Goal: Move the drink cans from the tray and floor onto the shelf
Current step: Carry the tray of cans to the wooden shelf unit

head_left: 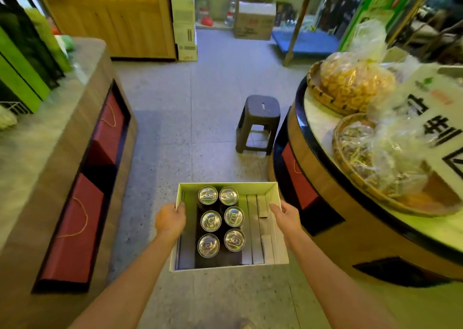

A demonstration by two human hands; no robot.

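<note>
The tray (276, 231) is held above the floor (200, 141), its side walls gripped by the left hand (170, 221) and the right hand (285, 217). Six upright cans (221, 221) are stood inside it in two rows, left of centre. A stool (259, 123) is seen farther ahead.

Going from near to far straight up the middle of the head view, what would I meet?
Cardboard tray of drink cans held between the left hand and right hand → dark plastic stool → blue mat → brown cardboard box by the far wall.
</note>
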